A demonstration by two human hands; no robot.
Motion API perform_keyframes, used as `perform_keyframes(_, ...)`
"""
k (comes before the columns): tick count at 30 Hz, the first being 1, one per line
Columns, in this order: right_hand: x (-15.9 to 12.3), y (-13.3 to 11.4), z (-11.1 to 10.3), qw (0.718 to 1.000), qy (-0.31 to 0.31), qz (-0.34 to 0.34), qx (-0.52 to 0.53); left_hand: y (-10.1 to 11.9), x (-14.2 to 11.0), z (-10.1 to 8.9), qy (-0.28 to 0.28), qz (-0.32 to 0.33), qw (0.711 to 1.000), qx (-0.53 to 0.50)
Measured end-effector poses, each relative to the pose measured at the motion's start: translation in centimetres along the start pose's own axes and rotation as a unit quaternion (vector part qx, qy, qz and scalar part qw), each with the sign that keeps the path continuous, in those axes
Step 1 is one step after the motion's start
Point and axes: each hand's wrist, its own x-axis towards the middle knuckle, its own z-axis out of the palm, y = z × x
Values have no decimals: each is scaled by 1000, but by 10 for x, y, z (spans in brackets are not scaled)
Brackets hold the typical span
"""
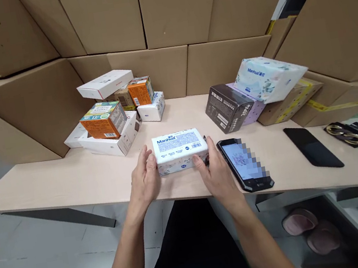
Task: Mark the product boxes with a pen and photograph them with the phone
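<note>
Both hands are bracketing one item: left hand (144, 176) is lying open against the short left end of a Manhua tissue pack (180, 150), right hand (215, 170) is pressing its right end, fingers loosely curled, so the pack is sitting steady, printed label and barcode facing up. Pack is resting near the front edge of the table (70, 179). Handheld scanner (245, 164) is lying just right of the right hand, screen lit. Small product boxes (108, 123) are stacking up at rear left; black box (227, 106) and second tissue pack (269, 77) are sitting at rear right.
</note>
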Motion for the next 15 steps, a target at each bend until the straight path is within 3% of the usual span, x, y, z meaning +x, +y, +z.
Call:
perform_keyframes(4, -1, 1, 0, 999, 17, -14, 49, 12, -3, 7, -17, 67, 997, -46)
perform_keyframes(7, -6, 3, 1, 990, 60, -33, 121, 11, -7, 9, 13, 91, 986, -138)
perform_keyframes(10, -12, 5, 2, 984, 90, -42, 149, 4, -10, 9, 50, 96, 971, -213)
perform_keyframes(15, -15, 6, 1, 987, 95, -9, 132, -4, -12, 7, 82, 72, 969, -221)
